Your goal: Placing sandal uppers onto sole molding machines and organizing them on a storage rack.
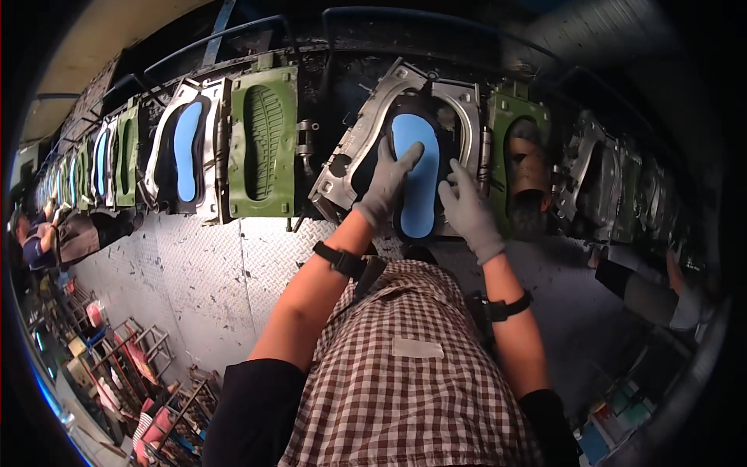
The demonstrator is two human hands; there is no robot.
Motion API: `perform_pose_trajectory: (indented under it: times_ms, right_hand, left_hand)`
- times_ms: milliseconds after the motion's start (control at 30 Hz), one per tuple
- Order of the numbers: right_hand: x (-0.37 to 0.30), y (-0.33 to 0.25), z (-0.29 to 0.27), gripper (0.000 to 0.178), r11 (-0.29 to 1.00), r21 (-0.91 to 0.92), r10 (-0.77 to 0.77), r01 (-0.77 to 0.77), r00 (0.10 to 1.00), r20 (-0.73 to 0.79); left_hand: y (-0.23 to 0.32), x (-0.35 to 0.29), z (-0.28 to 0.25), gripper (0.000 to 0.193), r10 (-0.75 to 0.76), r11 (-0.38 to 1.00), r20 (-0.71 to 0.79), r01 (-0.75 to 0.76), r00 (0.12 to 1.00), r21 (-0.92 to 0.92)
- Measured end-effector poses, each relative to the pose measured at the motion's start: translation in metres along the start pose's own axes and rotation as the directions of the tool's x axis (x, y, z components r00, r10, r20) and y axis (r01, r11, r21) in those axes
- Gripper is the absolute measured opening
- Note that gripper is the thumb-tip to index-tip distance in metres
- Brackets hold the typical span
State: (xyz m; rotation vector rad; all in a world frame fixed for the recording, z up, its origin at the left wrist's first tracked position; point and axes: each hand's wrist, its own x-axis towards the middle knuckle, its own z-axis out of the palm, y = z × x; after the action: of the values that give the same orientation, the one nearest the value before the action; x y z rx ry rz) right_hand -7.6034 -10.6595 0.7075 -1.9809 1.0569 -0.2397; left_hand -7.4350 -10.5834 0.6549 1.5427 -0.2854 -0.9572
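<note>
A shoe sole with a light blue top (pixel 419 175) and a dark rim is in front of me, heel end toward my body. My left hand (pixel 389 180), in a grey glove, grips it by its left side, the thumb across the blue face. Close to the sole's right edge is my right hand (pixel 468 204), also gloved, with its fingers apart and nothing in them. Behind the sole lies an opened silver metal mould (pixel 336 165) with a dark cavity. Whether the sole touches the mould I cannot tell.
A green mould half (pixel 263 140) with a tread pattern stands to the left, beside another blue-topped sole (pixel 187 152) in its mould. Right of me, a second green half (pixel 502 198) bears a brown piece (pixel 529 165). Co-workers are at both sides; racks (pixel 136 358) stand lower left.
</note>
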Motion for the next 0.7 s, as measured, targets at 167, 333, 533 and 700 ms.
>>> perform_pose_trajectory:
  times_ms: [167, 333, 533, 700]
  right_hand:
    - [0.017, 0.009, 0.033, 0.05, 0.87, 0.181, 0.404, -0.458, 0.874, 0.269]
    - [-0.007, 0.024, 0.046, 0.058, 0.983, 0.183, 0.02, 0.028, 0.966, -0.256]
    - [0.046, 0.005, 0.0, 0.063, 0.985, 0.133, 0.124, -0.105, 0.983, -0.138]
    - [0.024, 0.047, -0.013, 0.058, 0.981, 0.125, -0.129, 0.147, 0.982, -0.14]
  left_hand:
    - [0.014, 0.02, 0.004, 0.079, -0.082, 0.956, 0.175, 0.127, 0.981, -0.264]
    - [0.018, 0.027, 0.026, 0.095, 0.056, 0.984, 0.252, -0.011, 0.966, -0.179]
    - [0.012, 0.067, 0.061, 0.091, 0.15, 0.97, 0.09, -0.129, 0.985, -0.204]
    - [-0.011, 0.03, 0.06, 0.102, 0.079, 0.997, 0.014, -0.079, 0.997, 0.019]
